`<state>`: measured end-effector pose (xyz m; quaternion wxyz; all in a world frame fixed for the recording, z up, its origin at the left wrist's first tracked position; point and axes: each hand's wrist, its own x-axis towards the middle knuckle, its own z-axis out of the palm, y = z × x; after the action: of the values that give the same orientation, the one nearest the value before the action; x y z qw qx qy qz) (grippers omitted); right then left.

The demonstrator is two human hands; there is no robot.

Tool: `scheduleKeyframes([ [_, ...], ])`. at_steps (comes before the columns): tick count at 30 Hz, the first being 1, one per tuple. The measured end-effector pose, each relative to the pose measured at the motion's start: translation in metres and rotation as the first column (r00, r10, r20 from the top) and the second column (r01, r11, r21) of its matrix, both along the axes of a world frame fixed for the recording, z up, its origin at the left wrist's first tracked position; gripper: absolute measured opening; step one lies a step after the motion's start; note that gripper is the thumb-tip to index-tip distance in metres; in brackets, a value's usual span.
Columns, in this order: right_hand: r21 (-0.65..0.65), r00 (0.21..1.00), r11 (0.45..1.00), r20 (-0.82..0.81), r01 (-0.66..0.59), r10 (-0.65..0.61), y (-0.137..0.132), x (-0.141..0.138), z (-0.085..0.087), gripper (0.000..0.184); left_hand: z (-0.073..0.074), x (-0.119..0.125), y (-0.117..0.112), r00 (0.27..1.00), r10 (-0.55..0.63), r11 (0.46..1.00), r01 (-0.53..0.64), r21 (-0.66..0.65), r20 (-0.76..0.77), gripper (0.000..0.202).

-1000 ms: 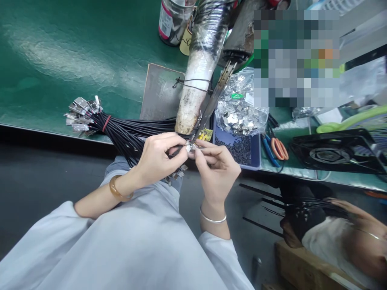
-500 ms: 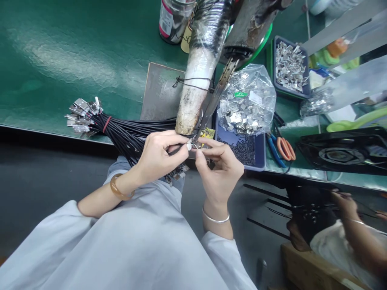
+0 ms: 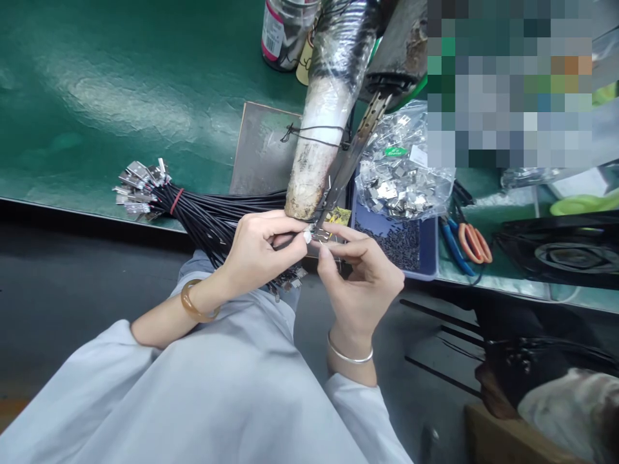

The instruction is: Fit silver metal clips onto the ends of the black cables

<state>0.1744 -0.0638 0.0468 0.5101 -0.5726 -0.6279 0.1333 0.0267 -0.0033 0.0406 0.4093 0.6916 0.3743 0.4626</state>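
Observation:
My left hand [image 3: 265,248] is closed, thumb and forefinger pinching a small silvery-white connector piece [image 3: 307,236]. My right hand [image 3: 360,274] faces it with thumb and forefinger close together by thin wire ends; whatever sits between those fingertips is too small to make out. Both sets of fingertips are just below the tip of a slim metal nozzle [image 3: 351,154] and a white tube wrapped in plastic film [image 3: 322,119]. Behind my left hand, a bundle of black cables [image 3: 213,209] with metal plug ends [image 3: 140,183] is tied with a red band.
A blue tray [image 3: 429,254] of small black pieces stands right of my hands, partly under a clear bag of metal shells [image 3: 401,174]. Pliers [image 3: 457,248] with blue and orange handles lie beyond. A jar [image 3: 285,35] stands behind. A co-worker's clothing [image 3: 570,399] shows lower right.
The whole view has shifted slightly, so things appear further right. My right thumb and forefinger have moved a little apart from the left fingertips. The left pinch stays much the same.

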Motion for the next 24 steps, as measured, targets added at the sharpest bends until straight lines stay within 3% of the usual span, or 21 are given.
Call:
scheduleKeyframes([
  [10,0.01,1.0,1.0,0.002,0.022,-0.022,-0.003,-0.001,-0.004,0.013,-0.002,-0.001,-0.001,0.998,-0.04,0.999,0.039,-0.03,-0.052,0.02],
  [14,-0.005,0.992,0.995,-0.078,0.095,-0.095,-0.002,-0.004,-0.006,0.011,-0.007,-0.004,-0.004,0.999,0.015,0.996,-0.012,0.089,-0.031,0.01],
  [19,-0.125,0.971,0.992,-0.238,-0.017,-0.013,0.0,-0.004,-0.003,0.014,-0.01,-0.009,-0.006,0.999,-0.025,0.977,0.029,0.211,-0.023,0.012],
  [24,-0.026,0.994,0.998,-0.094,0.052,-0.054,-0.001,-0.003,-0.005,0.012,-0.009,-0.006,-0.007,1.0,-0.001,0.974,0.007,0.227,-0.026,0.012],
])
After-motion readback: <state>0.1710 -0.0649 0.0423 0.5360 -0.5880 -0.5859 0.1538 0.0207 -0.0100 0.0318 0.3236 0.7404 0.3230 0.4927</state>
